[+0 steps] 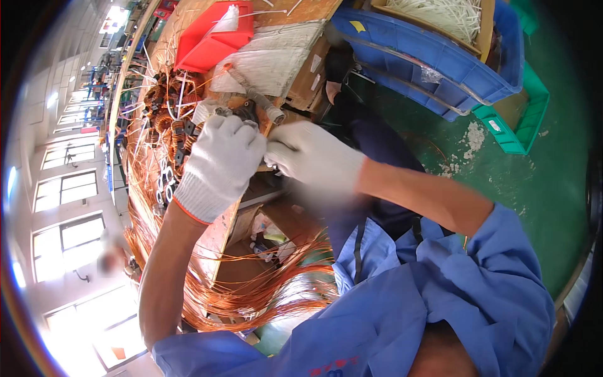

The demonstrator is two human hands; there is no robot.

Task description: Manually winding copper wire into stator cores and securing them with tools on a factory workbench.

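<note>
My left hand [227,154], in a white knitted glove, is closed at the bench edge beside a dark metal fixture [246,110]. Its fingers curl downward and hide whatever they grip. Close against it, my right hand [313,154], also gloved, has its fingers curled together. A small shiny bit shows below the right fingertips, too little of it to name. Just beyond the hands a grey tube-like piece [267,107] lies at the bench edge. Left of the left hand sits a heap of copper-wound ring coils [164,120].
Long loose copper wires [251,305] hang off the bench in front of me. A red bin [213,41] stands on the far bench. At right are a blue crate [402,47] carrying a box of white strips [440,16], and a green tray [534,119] on the floor.
</note>
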